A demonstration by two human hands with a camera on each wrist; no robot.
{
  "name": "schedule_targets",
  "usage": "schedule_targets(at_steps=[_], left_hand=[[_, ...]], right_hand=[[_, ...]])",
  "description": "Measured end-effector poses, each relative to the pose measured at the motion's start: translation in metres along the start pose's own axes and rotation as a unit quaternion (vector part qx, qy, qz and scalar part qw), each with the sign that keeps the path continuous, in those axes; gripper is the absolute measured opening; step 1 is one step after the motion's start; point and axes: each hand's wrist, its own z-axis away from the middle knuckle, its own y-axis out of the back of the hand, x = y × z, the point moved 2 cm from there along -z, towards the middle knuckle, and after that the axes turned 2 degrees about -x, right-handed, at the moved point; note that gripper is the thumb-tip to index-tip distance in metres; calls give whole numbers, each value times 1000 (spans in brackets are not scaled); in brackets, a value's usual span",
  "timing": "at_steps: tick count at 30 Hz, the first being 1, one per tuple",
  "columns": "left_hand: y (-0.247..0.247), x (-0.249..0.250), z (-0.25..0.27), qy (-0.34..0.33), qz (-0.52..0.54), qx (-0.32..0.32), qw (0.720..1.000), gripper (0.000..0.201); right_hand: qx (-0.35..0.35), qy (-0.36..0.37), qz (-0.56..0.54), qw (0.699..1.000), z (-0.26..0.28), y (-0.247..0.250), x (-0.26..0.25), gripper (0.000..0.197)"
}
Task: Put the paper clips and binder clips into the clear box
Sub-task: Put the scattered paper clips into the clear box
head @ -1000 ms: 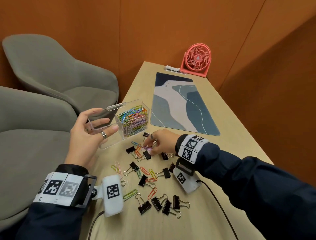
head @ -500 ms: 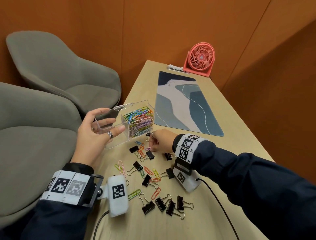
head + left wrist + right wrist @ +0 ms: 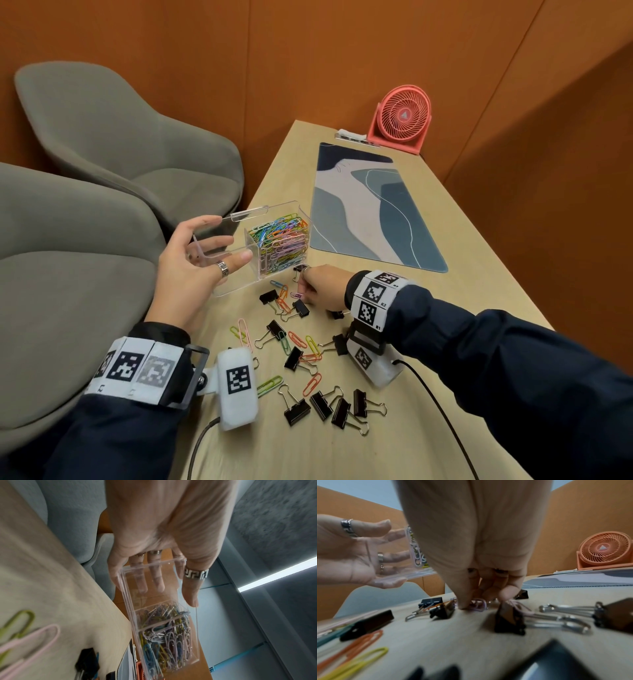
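My left hand (image 3: 191,270) grips the clear box (image 3: 236,274) at the table's left edge, thumb on the near wall and fingers behind the far wall. One compartment is full of coloured paper clips (image 3: 284,243); the compartment nearest my palm looks bare. In the left wrist view the same hand (image 3: 168,595) grips the box (image 3: 154,574). My right hand (image 3: 303,291) is down on the table just right of the box. Its thumb and fingers (image 3: 481,601) pinch a purple paper clip (image 3: 479,606) that lies on the wood. Several black binder clips (image 3: 296,413) and loose paper clips (image 3: 244,329) lie scattered in front.
A blue and white desk mat (image 3: 370,205) covers the table's far half, with a pink fan (image 3: 400,120) behind it. Two grey chairs (image 3: 102,137) stand left of the table. Orange walls close in the back and right. Cables trail from both wrist cameras.
My right hand has stayed at the clips beside the box, with its fingers drawn in on the purple clip. My left hand still holds the box in the same place.
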Motion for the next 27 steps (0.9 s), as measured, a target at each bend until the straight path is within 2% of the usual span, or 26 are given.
schedule_targets(at_steps=[3,8,13,15,17,19,22,27], left_hand=[[-1,1,1,2,-8,-5,1000,60],[-2,2,2,4,-12,-12,1000,55],[-3,2,2,2,-17,-14,1000,55],[-3,2,2,3,-17,-13,1000,55],[-3,2,2,8,-17,-12,1000,55],[-4,2,2,15,-16,-12,1000,57],[-4,2,3,18,-16,-14,1000,58],[-5,2,4,10,-15,-14,1000,54]], right_hand=[[9,12,5,1000,0,-1,-1,11],[19,20,-6,1000,2,-1,1,14],[39,-12,-37,999,8,10,16,13],[49,-23,-129,990,13,19,29,10],[63,-47,-266,961,18,26,40,22],[81,-74,-326,939,20,28,47,26],[64,-112,-276,952,22,26,48,16],[-7,-131,-87,988,11,10,47,47]])
